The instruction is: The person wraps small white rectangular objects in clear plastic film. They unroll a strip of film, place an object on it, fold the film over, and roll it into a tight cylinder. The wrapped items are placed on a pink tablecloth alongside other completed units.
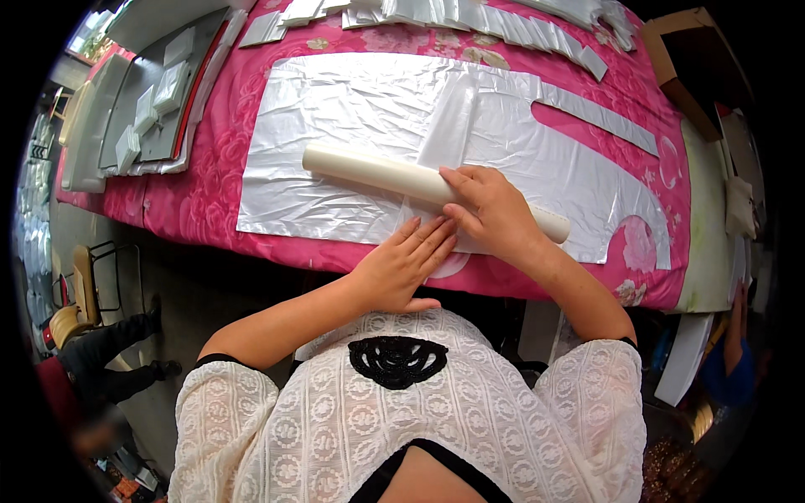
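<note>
Open brown cardboard box [689, 71] at the table's far right corner.

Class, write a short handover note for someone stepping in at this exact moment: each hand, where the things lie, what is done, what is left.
Left hand: flat, palm down on the clear plastic sheet at the table's near edge.
Right hand: resting on the cream roll, fingers over it.
Roll lies slantwise across the sheet, on the pink floral cloth.
Done: sheet spread out.
Left: cannot tell from this view.
</note>
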`<state>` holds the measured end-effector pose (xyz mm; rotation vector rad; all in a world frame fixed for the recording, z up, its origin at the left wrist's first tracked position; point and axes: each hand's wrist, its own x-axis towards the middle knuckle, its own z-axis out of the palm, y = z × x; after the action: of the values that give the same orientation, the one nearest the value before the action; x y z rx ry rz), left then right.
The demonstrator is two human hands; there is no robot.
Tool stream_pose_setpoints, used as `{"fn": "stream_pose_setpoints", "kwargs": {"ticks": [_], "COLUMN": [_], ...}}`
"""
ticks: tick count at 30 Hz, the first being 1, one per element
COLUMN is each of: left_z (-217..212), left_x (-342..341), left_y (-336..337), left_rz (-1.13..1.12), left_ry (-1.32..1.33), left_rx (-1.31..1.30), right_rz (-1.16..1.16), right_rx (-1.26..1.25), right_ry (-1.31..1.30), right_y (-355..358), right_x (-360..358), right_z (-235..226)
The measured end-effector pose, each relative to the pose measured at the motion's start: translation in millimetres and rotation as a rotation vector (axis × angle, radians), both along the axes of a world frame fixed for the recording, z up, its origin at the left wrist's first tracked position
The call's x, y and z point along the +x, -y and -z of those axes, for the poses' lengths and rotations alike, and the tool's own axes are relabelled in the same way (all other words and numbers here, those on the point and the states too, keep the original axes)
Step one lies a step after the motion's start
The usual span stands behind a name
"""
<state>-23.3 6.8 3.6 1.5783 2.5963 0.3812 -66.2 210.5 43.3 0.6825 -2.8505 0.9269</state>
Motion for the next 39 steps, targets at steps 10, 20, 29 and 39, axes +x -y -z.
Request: {"fn": "stream_pose_setpoints", "kwargs": {"ticks": [10,20,29,39], "left_z": [-6.6,13.7,14.9,8.3], "left_x": [-8.8,21.0,36.8,22.4], "left_y": [6.3,1.2,-9.9,25.1], "left_rz": [0.087,-0.035,-0.1,0.045], "left_ry": [0.11,-0.173,-0.226,-0.152], "left_rx": [0.074,0.025,-0.051,0.08], "right_rz": [0.437,-0.081,-0.004,-0.125], "right_rx": [0.146,0.021,0.07,-0.015], "right_ry": [-0.099,-0.008,-0.173,-0.214], "right_y": [-121.7,-28.4,-8.8,-13.7], "right_x": [-13.1,18.2,-51.0,-58.7], "right_z": [14.9,-3.6,15.9,6.7]}}
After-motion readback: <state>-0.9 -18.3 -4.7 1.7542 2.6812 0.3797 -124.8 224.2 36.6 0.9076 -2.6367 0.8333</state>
